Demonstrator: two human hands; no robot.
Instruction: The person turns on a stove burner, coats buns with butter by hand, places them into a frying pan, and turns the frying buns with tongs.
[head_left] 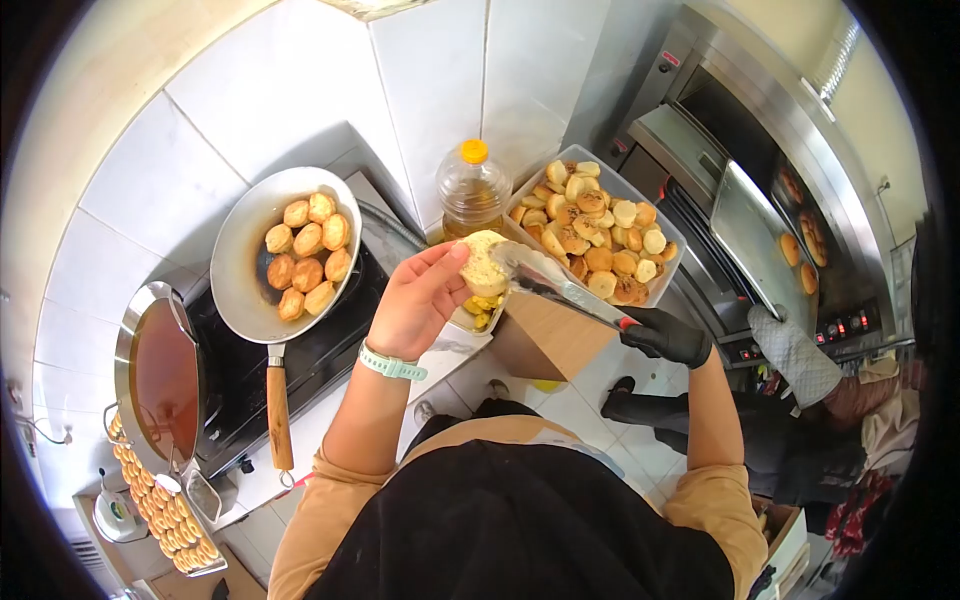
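My left hand (420,295), bare with a pale green watch on the wrist, pinches a round yellowish piece of bread (478,265) between thumb and fingers. In a black glove, my right hand (672,335) grips metal tongs (565,288), whose broad tip touches the right side of the bread. Directly below the bread is a light container (466,318) with yellow pieces in it, partly hidden by my left hand and the bread. A large plastic tub (668,272) full of small golden buns (590,225) stands beyond the tongs.
Left, a wooden-handled frying pan (235,290) holds several browned rounds on the black stove (235,395). A pot of reddish-brown liquid (165,365) stands beside it. An oil bottle (472,190) is behind my hands. At right, a person's oven mitt (795,350) is by a tray (745,235) at the open oven.
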